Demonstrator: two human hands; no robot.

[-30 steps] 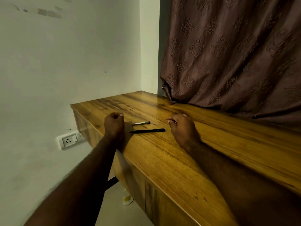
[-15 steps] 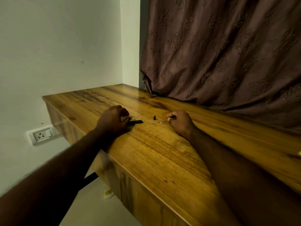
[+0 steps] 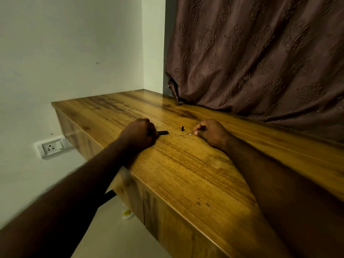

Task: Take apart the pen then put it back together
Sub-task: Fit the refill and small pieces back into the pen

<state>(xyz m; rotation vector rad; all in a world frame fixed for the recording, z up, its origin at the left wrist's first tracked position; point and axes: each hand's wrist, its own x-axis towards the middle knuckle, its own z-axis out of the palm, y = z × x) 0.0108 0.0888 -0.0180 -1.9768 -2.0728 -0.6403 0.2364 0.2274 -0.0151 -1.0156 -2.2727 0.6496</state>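
The pen lies in pieces on the wooden desk (image 3: pixel 186 164). My left hand (image 3: pixel 139 133) is curled round the black pen barrel (image 3: pixel 163 132), whose open end sticks out to the right of my fist. A small black end piece (image 3: pixel 182 128) lies loose between my hands. My right hand (image 3: pixel 212 132) pinches the thin refill (image 3: pixel 187 135), which lies on the desk and points left towards the barrel. The barrel's other end is hidden in my left fist.
A brown patterned curtain (image 3: pixel 260 62) hangs along the desk's far edge on the right. A white wall with a socket (image 3: pixel 52 147) is on the left. The desk's near edge runs diagonally below my left forearm, and a small white and yellow object (image 3: pixel 127 214) sits on the floor.
A second ago the black pen and a short white-and-black piece lay whole between my fists. Now my left hand grips the barrel and my right hand holds the refill, with an end piece loose.
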